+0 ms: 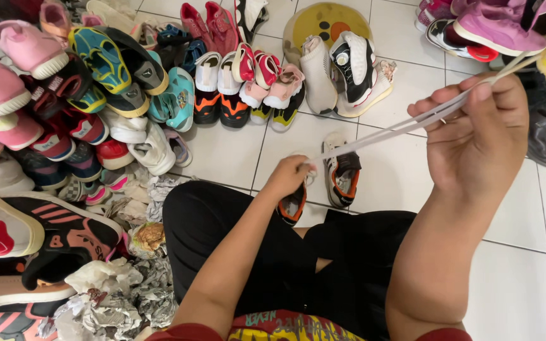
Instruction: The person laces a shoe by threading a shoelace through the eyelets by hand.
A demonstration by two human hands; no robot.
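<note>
Pulling white lace [399, 129] from sneaker [293, 203]

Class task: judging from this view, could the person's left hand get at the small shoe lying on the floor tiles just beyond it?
Probably yes: the shoe on the tiles lies beside the left hand, nothing between, though that hand holds another shoe.

Shoes everywhere, mostly pinks & brights on pale tile

White lace [406, 126] pulled taut; small shoe [293, 203] blk w/ orange edge, its mate [340, 173] blk, white & orange. Far left pile [52, 95]: pinks, teal w/ yellow trim, reds. Round yellow mat [323, 22] far centre. Floor tiles [513, 265] off-white, grey grout. Trousers [273, 252] blk. Crumpled paper [127, 297] grey-white, near left.
</note>
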